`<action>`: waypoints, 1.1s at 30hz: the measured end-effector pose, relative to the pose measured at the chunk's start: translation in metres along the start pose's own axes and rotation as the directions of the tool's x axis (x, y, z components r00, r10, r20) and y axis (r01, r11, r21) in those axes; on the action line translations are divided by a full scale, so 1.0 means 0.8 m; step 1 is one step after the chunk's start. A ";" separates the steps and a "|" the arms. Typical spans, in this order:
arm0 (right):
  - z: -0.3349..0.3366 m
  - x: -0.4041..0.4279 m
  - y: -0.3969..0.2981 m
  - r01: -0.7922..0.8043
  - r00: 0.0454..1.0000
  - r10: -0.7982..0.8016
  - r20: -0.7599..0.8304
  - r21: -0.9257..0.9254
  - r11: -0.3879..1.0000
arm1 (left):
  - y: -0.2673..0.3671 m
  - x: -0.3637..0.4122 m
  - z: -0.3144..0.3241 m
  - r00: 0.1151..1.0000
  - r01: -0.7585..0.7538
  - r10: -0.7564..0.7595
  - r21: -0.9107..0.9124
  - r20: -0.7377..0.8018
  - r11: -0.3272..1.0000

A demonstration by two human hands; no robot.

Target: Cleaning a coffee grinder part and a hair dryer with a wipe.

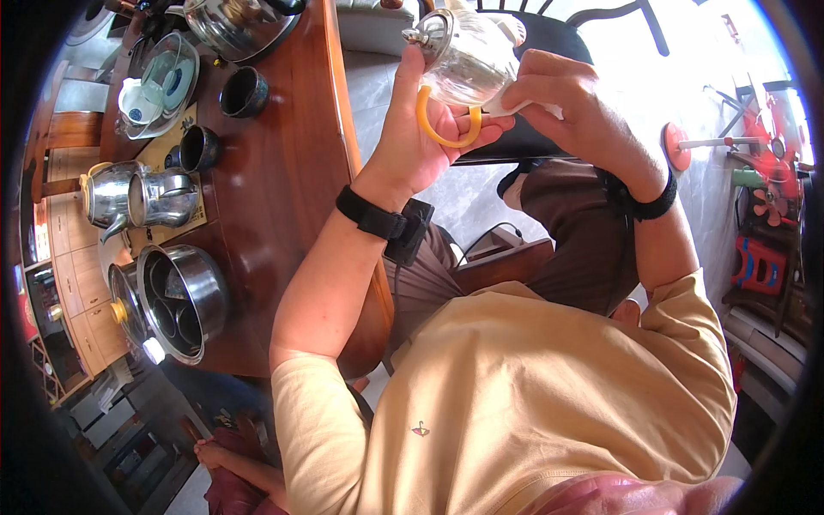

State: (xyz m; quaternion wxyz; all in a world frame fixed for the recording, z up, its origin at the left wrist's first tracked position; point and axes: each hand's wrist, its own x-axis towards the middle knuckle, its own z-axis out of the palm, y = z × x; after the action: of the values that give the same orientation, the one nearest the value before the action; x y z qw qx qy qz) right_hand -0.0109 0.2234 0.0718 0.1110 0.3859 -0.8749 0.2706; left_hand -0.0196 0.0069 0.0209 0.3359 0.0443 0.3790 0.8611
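Note:
A clear glass teapot (479, 64) with a metal lid (438, 35) and a yellow handle (444, 143) is at the top middle, above the floor beside the table. My left hand (428, 129) supports it from below, thumb up against the lid and fingers under the body near the handle. My right hand (566, 106) pinches a white tissue or cloth (508, 103) against the pot's lower side. The glass is bright with glare, so its contents cannot be told.
On the wooden table (283, 193) at left stand dark cups (243, 92), a clear bowl of dishes (161, 87), a metal kettle (241, 26), metal pots (164, 196) and a steel basin (187, 302). A black chair (547, 32) is ahead. Another person's hands (209, 450) rest at lower left.

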 end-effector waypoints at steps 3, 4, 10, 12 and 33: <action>-0.008 0.003 0.000 -0.045 0.999 0.044 0.022 0.058 0.997 | -0.001 0.000 -0.002 1.000 0.012 -0.012 0.018 0.006 1.000; -0.010 0.005 -0.002 -0.037 0.997 0.041 -0.069 0.059 0.998 | -0.002 0.001 -0.003 1.000 0.026 -0.026 0.011 0.001 1.000; -0.016 0.014 -0.010 0.039 0.935 -0.004 -0.354 0.092 0.995 | -0.008 -0.001 0.001 0.996 0.078 -0.081 0.084 0.032 0.993; -0.016 0.012 -0.011 0.038 0.977 -0.040 -0.207 -0.011 0.999 | -0.008 -0.002 0.000 0.997 0.074 -0.076 0.083 0.029 0.994; -0.018 -0.003 0.034 -0.010 0.999 0.011 -0.032 0.036 0.999 | -0.004 -0.001 -0.012 0.998 0.062 -0.064 -0.142 -0.007 0.988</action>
State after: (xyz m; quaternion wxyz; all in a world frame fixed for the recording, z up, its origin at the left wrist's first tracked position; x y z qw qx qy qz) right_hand -0.0294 0.2485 0.0720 0.1168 0.3788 -0.8701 0.2929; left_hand -0.0204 0.0020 0.0125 0.3631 0.0036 0.3199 0.8751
